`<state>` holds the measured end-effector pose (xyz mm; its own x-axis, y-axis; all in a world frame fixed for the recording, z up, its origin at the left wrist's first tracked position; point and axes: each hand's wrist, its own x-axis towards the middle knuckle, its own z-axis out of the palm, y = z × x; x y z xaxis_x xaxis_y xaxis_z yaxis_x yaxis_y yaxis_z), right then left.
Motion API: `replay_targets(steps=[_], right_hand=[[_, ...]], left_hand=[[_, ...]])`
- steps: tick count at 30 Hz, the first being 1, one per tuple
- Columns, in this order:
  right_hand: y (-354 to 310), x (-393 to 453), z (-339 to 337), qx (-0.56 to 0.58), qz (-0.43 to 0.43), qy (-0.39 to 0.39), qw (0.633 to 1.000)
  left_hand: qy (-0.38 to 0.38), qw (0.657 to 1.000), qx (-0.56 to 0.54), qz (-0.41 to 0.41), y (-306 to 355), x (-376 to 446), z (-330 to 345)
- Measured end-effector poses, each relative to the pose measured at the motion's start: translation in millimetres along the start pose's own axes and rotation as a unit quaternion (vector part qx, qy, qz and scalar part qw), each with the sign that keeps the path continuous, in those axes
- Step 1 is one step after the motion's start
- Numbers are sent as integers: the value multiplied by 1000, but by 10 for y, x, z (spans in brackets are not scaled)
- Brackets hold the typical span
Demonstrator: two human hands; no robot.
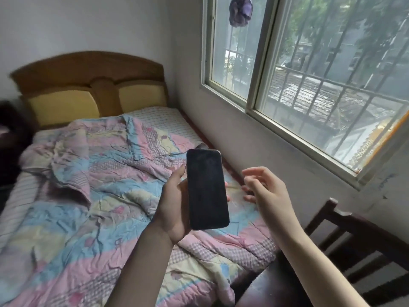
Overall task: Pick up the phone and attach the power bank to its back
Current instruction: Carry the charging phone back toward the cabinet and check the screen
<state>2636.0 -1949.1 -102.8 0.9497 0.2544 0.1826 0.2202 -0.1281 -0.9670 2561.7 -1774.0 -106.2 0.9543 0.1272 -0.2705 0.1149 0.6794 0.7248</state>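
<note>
My left hand (171, 207) holds a black phone (207, 189) upright over the bed, dark screen facing me, thumb on its left edge and fingertips showing at its right edge. A small grey edge peeks out behind the phone's top; I cannot tell whether it is the power bank. The phone's back is hidden. My right hand (264, 191) hovers just right of the phone, fingers apart and curled, holding nothing and not touching it.
A rumpled pink, blue and yellow quilt (88, 185) covers the bed below, with a wooden headboard (88, 78) at the far end. A barred window (309, 85) fills the right wall. A dark wooden chair (354, 238) stands at the lower right.
</note>
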Motion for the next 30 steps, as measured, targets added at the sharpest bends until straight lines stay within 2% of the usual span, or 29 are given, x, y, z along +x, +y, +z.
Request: replay_targets(steps=[6, 12, 16, 22, 30], right_hand=[[-110, -294, 242, 60, -35, -104, 992], [-223, -664, 654, 107, -21, -191, 976], [-402, -992, 1070, 121, -30, -260, 958], [-714, -1588, 1769, 131, -53, -345, 928], [-1171, -2621, 2890, 145, -58, -410, 899]], left_hand=[[63, 994, -36, 79, -118, -802, -308], [149, 978, -36, 141, -246, -1630, -563], [232, 954, -55, 183, -205, -2173, -746], [283, 922, -73, 255, -68, -3019, -1225], [358, 878, -74, 308, 214, -4369, -1892]])
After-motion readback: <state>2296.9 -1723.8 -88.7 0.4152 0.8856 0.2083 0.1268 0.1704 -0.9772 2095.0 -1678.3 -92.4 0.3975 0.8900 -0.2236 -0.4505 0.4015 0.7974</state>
